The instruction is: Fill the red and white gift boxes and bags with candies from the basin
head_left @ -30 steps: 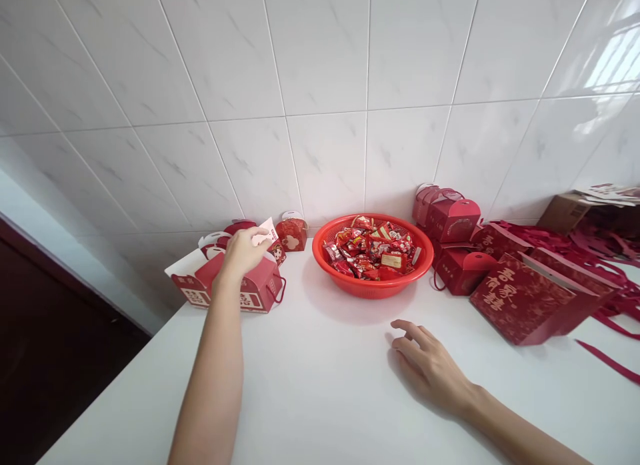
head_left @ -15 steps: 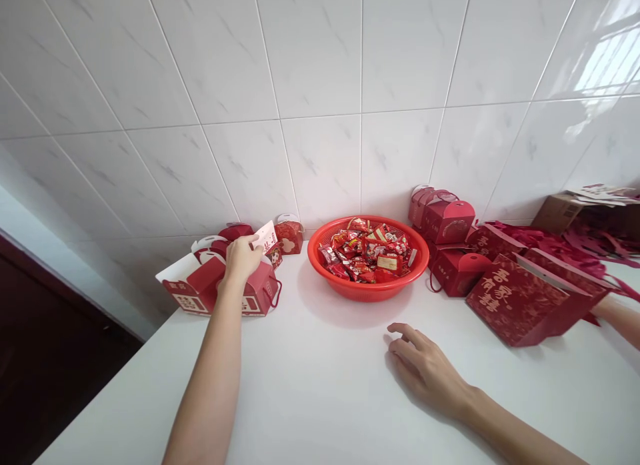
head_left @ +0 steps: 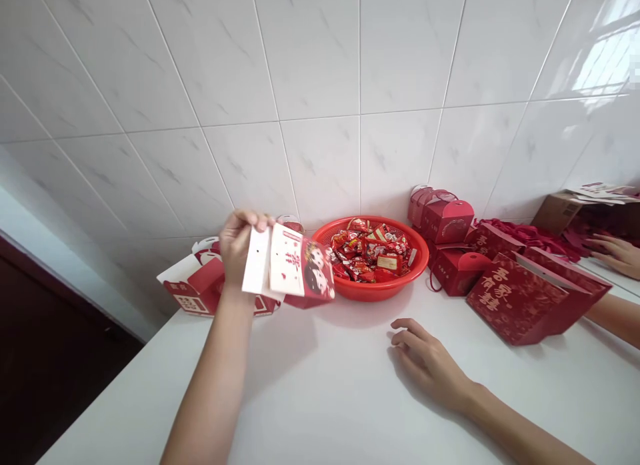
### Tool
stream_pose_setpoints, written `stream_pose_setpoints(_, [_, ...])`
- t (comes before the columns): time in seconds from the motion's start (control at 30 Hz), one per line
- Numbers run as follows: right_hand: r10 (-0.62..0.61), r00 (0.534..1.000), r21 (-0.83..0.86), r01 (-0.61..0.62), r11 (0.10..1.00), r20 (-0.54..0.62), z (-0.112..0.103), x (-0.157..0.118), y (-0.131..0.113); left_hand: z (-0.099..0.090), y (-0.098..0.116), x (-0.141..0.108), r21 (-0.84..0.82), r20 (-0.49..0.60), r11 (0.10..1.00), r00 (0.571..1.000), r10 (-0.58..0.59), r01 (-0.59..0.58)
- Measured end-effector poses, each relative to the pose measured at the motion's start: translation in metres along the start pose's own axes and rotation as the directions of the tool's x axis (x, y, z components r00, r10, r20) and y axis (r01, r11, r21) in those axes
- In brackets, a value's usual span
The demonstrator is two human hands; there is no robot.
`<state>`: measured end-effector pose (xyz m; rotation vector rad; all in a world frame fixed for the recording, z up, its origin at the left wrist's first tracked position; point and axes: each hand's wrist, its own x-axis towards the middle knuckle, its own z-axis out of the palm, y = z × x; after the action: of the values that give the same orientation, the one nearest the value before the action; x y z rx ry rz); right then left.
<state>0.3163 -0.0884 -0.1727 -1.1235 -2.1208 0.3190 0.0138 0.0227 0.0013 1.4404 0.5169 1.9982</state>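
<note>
My left hand [head_left: 240, 241] grips a small paper gift bag [head_left: 300, 261] by its top edge and holds it tilted above the table. The bag is cream and red, with a printed character and two cartoon faces; its upper flaps are apart. Resting on the table, my right hand [head_left: 425, 361] has loosely bent fingers set apart and nothing in them. Between and beyond the hands stands a red plastic basket [head_left: 373, 291] full of wrapped candies [head_left: 370, 251]. The bag hides part of its left rim.
Red and white boxes [head_left: 193, 288] stand left, partly behind my arm. Red boxes [head_left: 447, 221] and larger red gift bags [head_left: 517, 301] stand right. Another person's hand [head_left: 617, 255] and forearm show at far right, near red ribbons [head_left: 530, 238] and a cardboard box [head_left: 557, 211]. A tiled wall [head_left: 320, 158] backs the table.
My left hand has lifted the paper bag from among the boxes and brought it right and nearer. My right hand has barely moved. The other person's hand has come into view at far right.
</note>
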Motion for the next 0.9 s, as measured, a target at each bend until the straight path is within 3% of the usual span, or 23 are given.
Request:
stream_pose_setpoints(0.1, [0.027,0.999,0.090,-0.023,0.996,-0.041,-0.005,0.002,0.001,0.019,-0.002,-0.018,-0.056,0.230,0.984,0.961,-0.153,0.170])
stream_pose_setpoints(0.23, [0.054,0.998,0.181,-0.046,0.982,-0.038,-0.013,0.001,0.003,0.053,-0.007,-0.048,-0.111,0.465,0.898,0.821,-0.332,0.426])
stream_pose_setpoints(0.33, [0.050,0.999,0.235,-0.047,0.971,-0.005,-0.016,0.000,0.003,0.073,-0.009,-0.070,-0.063,0.649,0.820,0.648,-0.399,0.568])
stream_pose_setpoints(0.47, [-0.026,0.999,0.306,0.012,0.952,0.042,-0.016,0.001,-0.003,0.088,-0.019,-0.099,-0.002,0.871,0.732,0.361,-0.333,0.681])
stream_pose_setpoints(0.53, [-0.060,0.992,0.334,0.020,0.942,0.110,-0.016,0.003,-0.007,0.091,-0.024,-0.110,0.017,0.915,0.702,0.273,-0.299,0.712])
stream_pose_setpoints(0.6, [-0.066,0.986,0.345,0.011,0.939,0.150,-0.015,0.004,-0.010,0.093,-0.027,-0.115,0.013,0.923,0.691,0.257,-0.286,0.723])
stream_pose_setpoints(0.67, [-0.020,0.991,0.335,-0.026,0.942,0.133,-0.013,0.005,-0.009,0.093,-0.027,-0.113,0.017,0.913,0.703,0.275,-0.301,0.711])
stream_pose_setpoints(0.83, [0.249,0.969,0.262,-0.243,0.934,0.011,-0.009,0.005,0.004,0.081,-0.024,-0.087,0.010,0.850,0.736,0.382,-0.363,0.677])
stream_pose_setpoints(0.9, [0.307,0.952,0.268,-0.297,0.916,0.004,-0.009,0.006,0.007,0.075,-0.024,-0.078,0.080,0.812,0.787,0.418,-0.408,0.612])
